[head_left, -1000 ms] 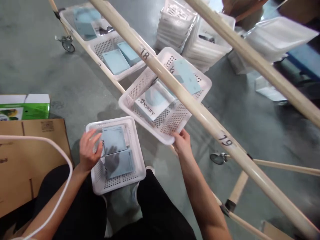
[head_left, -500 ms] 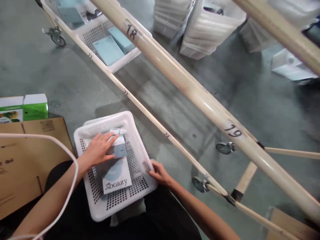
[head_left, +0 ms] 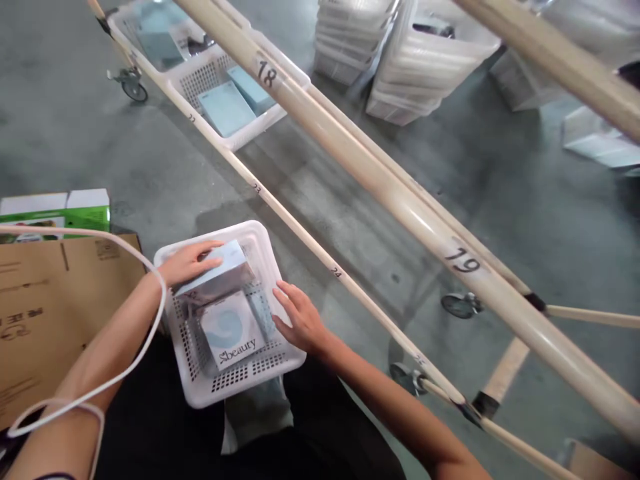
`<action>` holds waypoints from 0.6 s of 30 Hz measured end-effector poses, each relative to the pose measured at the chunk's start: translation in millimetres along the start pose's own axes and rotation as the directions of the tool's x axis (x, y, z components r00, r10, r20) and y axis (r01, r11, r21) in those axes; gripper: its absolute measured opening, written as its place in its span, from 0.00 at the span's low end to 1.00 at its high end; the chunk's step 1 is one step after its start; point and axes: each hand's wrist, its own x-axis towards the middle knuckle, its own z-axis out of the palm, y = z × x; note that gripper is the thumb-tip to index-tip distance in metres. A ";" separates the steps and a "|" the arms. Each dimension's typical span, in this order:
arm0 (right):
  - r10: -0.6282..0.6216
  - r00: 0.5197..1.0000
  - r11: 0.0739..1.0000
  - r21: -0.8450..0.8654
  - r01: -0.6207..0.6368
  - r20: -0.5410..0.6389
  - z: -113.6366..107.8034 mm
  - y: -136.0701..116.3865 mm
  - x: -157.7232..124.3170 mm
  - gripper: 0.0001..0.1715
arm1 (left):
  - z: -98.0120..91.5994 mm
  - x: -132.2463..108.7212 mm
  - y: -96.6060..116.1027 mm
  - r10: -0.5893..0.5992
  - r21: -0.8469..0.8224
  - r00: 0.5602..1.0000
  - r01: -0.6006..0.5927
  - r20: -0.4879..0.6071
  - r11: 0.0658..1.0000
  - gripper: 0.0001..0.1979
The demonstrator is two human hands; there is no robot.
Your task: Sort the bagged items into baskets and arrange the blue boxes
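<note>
A white plastic basket [head_left: 200,398] with slotted sides rests at my lap. Inside lies a white box [head_left: 233,330] with a pale blue circle and the word "beauty" on its face. Behind it is a light blue box [head_left: 220,270], tilted, its blue side uppermost. My left hand [head_left: 193,262] grips this blue box from its far left side, fingers and thumb over the top; part of the grip is hidden. Along the basket's right rim, my right hand [head_left: 300,320] has its fingers apart, the fingertips at or just over the rim. It holds nothing.
A numbered tubular rack [head_left: 360,153] on casters slants across the view. Its lower shelf bears a white basket [head_left: 240,141] of blue boxes. Stacked white baskets [head_left: 410,73] stand beyond. Brown cardboard [head_left: 50,313] lies at left, and a white cable [head_left: 157,327] loops over my left arm.
My left hand has shifted the blue box and tilted it up at the basket's far side, uncovering more of the "beauty" box. My right hand has loosened from the rim, fingers now spread.
</note>
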 end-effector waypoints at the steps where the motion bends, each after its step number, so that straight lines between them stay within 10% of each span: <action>1: 0.007 1.000 1.000 0.028 -0.007 0.002 4.0 0.1 7.4 0.43 | -5.3 9.8 -0.2 0.048 -0.056 0.995 -0.043 0.090 0.997 0.39; 5: 0.157 0.987 0.958 0.237 -0.161 0.034 30.3 9.7 36.9 0.55 | -9.9 41.4 0.1 0.115 -0.197 0.957 -0.062 0.267 0.978 0.33; 11: 0.327 0.904 0.651 0.627 -0.428 0.277 42.6 20.6 105.6 0.73 | -13.0 31.3 15.4 0.154 -0.281 0.922 -0.052 0.355 0.958 0.33; 15: 0.344 0.931 0.753 0.557 -0.350 0.121 -4.5 7.2 107.2 0.49 | -8.9 10.4 20.4 0.027 -0.218 0.996 -0.044 -0.082 0.975 0.30; 18: 0.558 0.830 0.683 0.585 -0.437 -0.032 -50.2 3.2 72.1 0.46 | 11.1 7.7 9.6 -0.117 -0.113 0.870 0.072 -0.479 0.991 0.27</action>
